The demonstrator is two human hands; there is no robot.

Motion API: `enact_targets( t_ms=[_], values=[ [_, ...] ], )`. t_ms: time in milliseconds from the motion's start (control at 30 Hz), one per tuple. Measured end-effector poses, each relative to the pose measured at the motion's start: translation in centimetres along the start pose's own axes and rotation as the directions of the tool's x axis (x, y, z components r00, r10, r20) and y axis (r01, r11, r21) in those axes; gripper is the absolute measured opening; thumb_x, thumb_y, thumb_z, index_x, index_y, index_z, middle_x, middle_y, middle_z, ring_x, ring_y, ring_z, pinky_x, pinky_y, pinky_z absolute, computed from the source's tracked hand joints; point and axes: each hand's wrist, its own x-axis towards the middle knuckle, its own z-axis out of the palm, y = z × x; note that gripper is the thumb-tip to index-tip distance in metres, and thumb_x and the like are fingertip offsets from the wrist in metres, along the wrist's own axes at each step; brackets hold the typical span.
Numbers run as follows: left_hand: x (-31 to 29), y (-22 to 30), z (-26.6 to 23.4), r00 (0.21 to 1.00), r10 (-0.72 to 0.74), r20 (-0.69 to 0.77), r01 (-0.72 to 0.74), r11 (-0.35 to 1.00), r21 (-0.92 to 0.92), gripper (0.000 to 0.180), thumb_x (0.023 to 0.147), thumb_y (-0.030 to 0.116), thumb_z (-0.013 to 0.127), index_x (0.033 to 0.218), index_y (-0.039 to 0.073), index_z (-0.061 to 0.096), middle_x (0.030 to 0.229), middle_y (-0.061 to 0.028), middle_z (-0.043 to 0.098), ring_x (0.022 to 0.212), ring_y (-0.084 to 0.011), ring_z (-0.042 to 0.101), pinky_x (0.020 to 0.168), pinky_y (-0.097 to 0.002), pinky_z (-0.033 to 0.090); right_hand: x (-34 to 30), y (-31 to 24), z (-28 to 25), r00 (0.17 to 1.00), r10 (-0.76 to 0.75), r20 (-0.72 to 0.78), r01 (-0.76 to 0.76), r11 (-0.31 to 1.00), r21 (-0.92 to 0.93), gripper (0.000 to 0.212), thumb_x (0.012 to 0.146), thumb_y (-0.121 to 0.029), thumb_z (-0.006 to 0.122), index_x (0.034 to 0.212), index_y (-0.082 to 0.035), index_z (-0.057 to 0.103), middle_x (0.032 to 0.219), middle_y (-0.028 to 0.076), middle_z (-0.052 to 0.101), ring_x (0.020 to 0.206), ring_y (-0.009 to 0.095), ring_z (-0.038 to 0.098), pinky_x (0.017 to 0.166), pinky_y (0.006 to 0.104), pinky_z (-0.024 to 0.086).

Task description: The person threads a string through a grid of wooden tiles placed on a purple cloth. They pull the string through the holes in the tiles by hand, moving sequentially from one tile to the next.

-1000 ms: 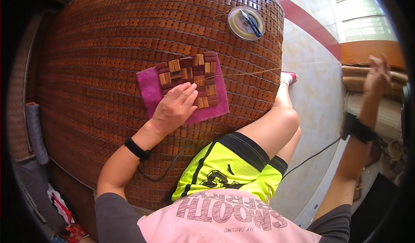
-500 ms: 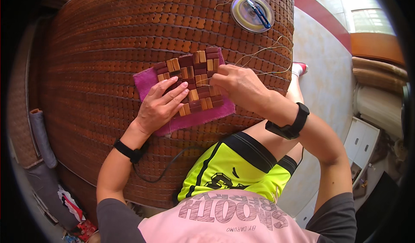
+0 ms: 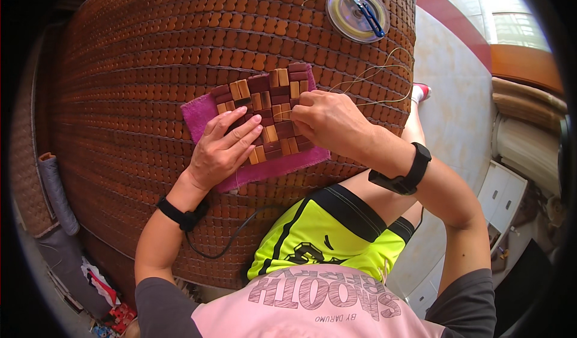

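A panel of small dark and light wooden blocks (image 3: 270, 133), set in alternating pairs, lies on a magenta cloth (image 3: 197, 117). My left hand (image 3: 221, 146) rests on the panel's left part, fingers stretched out, hiding some blocks. At the panel's right side my right hand (image 3: 333, 118) is closed in a pinch. A thin pale thread (image 3: 384, 102) loops out beyond that hand, and a short length crosses the blocks to its fingertips. Whether a needle is also between the fingers is hidden.
A brown mat of linked wooden tiles (image 3: 150, 67) lies under the cloth. Blue-handled thread snips (image 3: 371, 18) sit on a round spool of thread (image 3: 341, 22) at the far right. A black cable (image 3: 231, 239) curves near my left wrist. The mat's right edge drops to a pale floor (image 3: 448, 91).
My right hand, still pinched, has shifted very slightly left at the panel's right side. The left hand stays on the blocks. The whole view has shifted a little.
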Motion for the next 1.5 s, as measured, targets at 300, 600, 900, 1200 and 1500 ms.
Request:
enact_targets(
  t_ms=[300,600,900,1200,1500],
  values=[
    [2.8,0.6,-0.6,0.984,-0.146,-0.097,0.137,0.986,-0.098,0.037,0.079,0.001,0.078,0.115,0.005,0.073,0.108,-0.0092,0.066,0.103,-0.0286,0.062,0.088,-0.0407,0.052,-0.1,-0.8,-0.5,0.995,-0.013,-0.104,0.017,0.999,0.036,0.008,0.081,-0.011,0.071,0.081,-0.005,0.066,0.080,0.010,0.061,0.077,0.031,0.066,0.065,0.0428,0.056],
    [3.6,-0.2,-0.4,0.994,-0.083,-0.069,0.078,0.994,-0.082,0.041,0.074,0.000,0.081,0.115,0.003,0.072,0.099,-0.0093,0.061,0.092,-0.0280,0.060,0.080,-0.0383,0.052,-0.1,-0.1,0.3,1.000,0.005,0.008,-0.005,1.000,0.016,0.022,0.077,-0.013,0.073,0.098,-0.006,0.075,0.092,0.011,0.071,0.089,0.030,0.072,0.073,0.0399,0.059],
    [3.4,-0.3,-0.2,0.990,-0.118,-0.074,0.110,0.988,-0.106,0.038,0.075,0.002,0.082,0.112,0.004,0.072,0.099,-0.0081,0.061,0.093,-0.0272,0.060,0.081,-0.0388,0.053,0.3,0.1,1.9,0.998,-0.017,-0.067,0.020,0.999,0.039,0.021,0.078,-0.011,0.073,0.097,-0.003,0.072,0.096,0.012,0.071,0.094,0.029,0.072,0.071,0.0388,0.060],
    [2.8,-0.2,-0.1,0.966,-0.210,-0.152,0.165,0.950,-0.264,0.037,0.073,-0.001,0.083,0.105,0.004,0.066,0.103,-0.0110,0.063,0.099,-0.0310,0.061,0.086,-0.0400,0.052,1.3,-0.7,2.6,0.998,0.003,-0.068,-0.007,0.999,-0.050,0.014,0.083,-0.011,0.068,0.094,-0.003,0.064,0.094,0.010,0.065,0.095,0.027,0.067,0.069,0.0373,0.059],
    [2.5,-0.5,0.0,0.974,-0.166,-0.153,0.122,0.958,-0.259,0.027,0.072,0.000,0.082,0.091,0.003,0.064,0.104,-0.0098,0.062,0.099,-0.0307,0.060,0.086,-0.0415,0.052,1.3,0.1,2.8,0.997,-0.017,-0.077,0.023,0.997,0.070,0.014,0.086,-0.016,0.070,0.090,-0.006,0.061,0.089,0.007,0.064,0.090,0.027,0.066,0.066,0.0390,0.056]
  ],
)
